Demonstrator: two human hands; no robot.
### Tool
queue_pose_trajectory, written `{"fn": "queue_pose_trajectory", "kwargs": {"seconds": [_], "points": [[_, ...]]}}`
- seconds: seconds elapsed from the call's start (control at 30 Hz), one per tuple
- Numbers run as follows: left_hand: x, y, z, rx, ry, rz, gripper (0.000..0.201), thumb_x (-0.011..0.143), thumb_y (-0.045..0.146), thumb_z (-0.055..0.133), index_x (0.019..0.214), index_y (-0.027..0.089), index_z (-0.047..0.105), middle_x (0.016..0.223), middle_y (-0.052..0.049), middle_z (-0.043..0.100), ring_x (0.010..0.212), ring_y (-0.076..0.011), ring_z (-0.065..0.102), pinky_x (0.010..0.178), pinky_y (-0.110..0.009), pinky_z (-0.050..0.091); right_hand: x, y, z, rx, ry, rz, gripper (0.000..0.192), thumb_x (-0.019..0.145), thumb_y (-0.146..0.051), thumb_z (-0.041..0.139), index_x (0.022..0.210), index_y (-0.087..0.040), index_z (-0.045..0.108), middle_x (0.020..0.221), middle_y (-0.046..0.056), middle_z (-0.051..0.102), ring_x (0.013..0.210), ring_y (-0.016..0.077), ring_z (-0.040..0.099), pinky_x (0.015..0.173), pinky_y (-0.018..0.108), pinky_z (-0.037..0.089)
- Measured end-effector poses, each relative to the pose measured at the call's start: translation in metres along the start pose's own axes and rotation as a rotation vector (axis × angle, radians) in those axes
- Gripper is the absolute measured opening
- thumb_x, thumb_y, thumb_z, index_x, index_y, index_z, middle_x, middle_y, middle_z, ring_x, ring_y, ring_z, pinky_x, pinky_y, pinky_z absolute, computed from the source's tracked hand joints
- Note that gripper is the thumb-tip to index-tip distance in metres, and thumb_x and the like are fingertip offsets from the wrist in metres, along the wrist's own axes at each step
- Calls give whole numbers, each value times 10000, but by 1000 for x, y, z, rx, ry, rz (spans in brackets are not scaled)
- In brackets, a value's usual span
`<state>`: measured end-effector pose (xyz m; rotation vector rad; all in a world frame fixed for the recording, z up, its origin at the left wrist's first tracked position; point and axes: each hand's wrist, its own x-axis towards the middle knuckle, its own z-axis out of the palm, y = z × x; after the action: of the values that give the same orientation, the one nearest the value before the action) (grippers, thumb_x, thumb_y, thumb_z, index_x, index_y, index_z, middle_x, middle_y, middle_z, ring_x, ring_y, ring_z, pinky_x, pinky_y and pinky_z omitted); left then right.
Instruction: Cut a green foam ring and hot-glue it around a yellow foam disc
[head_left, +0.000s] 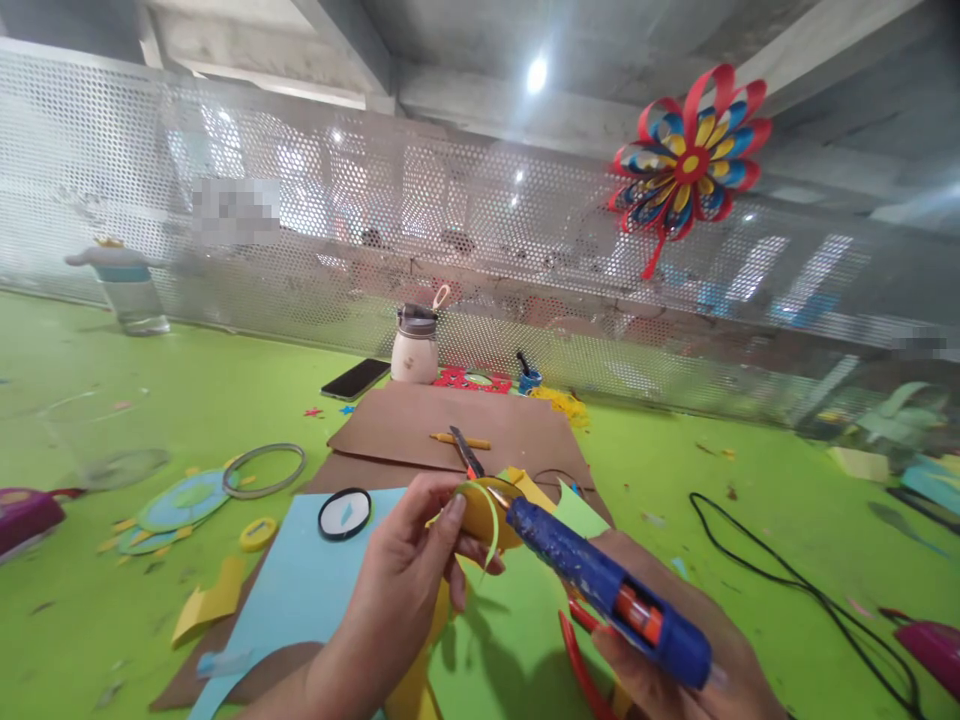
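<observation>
My left hand pinches a round yellow paper piece between thumb and fingers, and a thin curled light-green paper strip arcs across it. Wrapped around a blue hot glue gun, my right hand tilts its metal tip against or just above the yellow piece; contact cannot be made out. Red scissor handles show beneath the glue gun, partly hidden by the right hand. Under both hands lie green paper and light-blue paper.
Brown cardboard bears a pencil and a craft knife. A black-rimmed ring, metal hoop and yellow tape roll lie left. Behind stand a bottle and mesh panel. A black cord curves right.
</observation>
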<state>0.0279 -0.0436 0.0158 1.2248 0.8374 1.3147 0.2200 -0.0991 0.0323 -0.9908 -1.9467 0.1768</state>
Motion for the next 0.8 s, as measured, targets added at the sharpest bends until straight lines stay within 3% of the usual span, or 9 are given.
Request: {"fn": "queue_pose_trajectory", "kwargs": {"seconds": [0.2,0.8], "points": [[0,-2,-1,-12,-12,7,159,809,339,570,901,220,518,707,0,617,571,-193,675,323,-193,430,-3,0,3,-2,61,15,264,880,-402,498,1093,-257,560,790,45,653,669,200,650,583,248,546],[-2,-2,1,38,-37,18,124,853,308,504,906,196,505,689,10,589,572,-175,663,340,-188,432,3,-4,1,-49,56,-37,228,913,-427,424,1061,-264,480,688,-13,532,540,129,573,514,176,494]]}}
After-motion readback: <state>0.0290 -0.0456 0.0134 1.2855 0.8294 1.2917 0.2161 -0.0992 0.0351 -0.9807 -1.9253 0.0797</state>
